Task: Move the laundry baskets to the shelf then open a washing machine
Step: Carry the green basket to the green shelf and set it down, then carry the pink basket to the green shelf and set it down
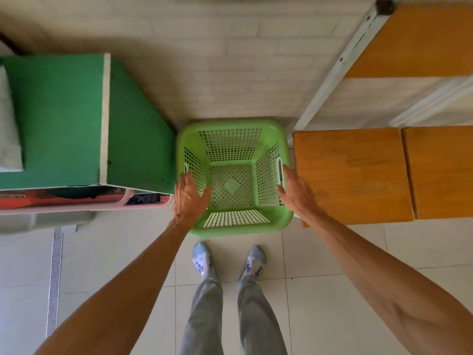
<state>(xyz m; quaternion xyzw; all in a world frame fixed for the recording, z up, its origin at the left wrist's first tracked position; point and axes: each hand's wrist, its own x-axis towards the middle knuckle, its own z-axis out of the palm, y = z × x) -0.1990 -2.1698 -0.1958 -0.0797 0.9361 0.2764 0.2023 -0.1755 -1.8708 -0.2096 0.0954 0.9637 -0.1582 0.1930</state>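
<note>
You are standing on the tiled floor (102, 265) with the shelf (350, 175) at your three o'clock, its orange boards on a white frame, and a green cabinet (58, 119) at your nine o'clock; under the cabinet's near edge a red and pink basket (64, 198) with dark cloth in it peeks out. The green basket (234, 226), empty and upright, sits on the floor at twelve o'clock, just ahead of your socked feet (202, 257), squeezed between the cabinet's side and the shelf's lower board. Your left hand (189, 198) lies over the basket's nine o'clock rim with the fingers spread, close to the handle slot but not hooked through it. Your right hand (294, 188) is at the three o'clock rim beside the white-edged handle slot (280, 172); its fingertips are hidden behind the rim, so whether that grip has closed cannot be told. To lift well, I would slide both sets of fingers into the slots evenly before taking any weight, since a one-sided hold would likely tip a light basket. The gap on either side looks tight, so bring it straight up first, clear of the cabinet and the board edge, then swing it toward three o'clock and set it flat on a board. No washing machine can be made out for certain.
</note>
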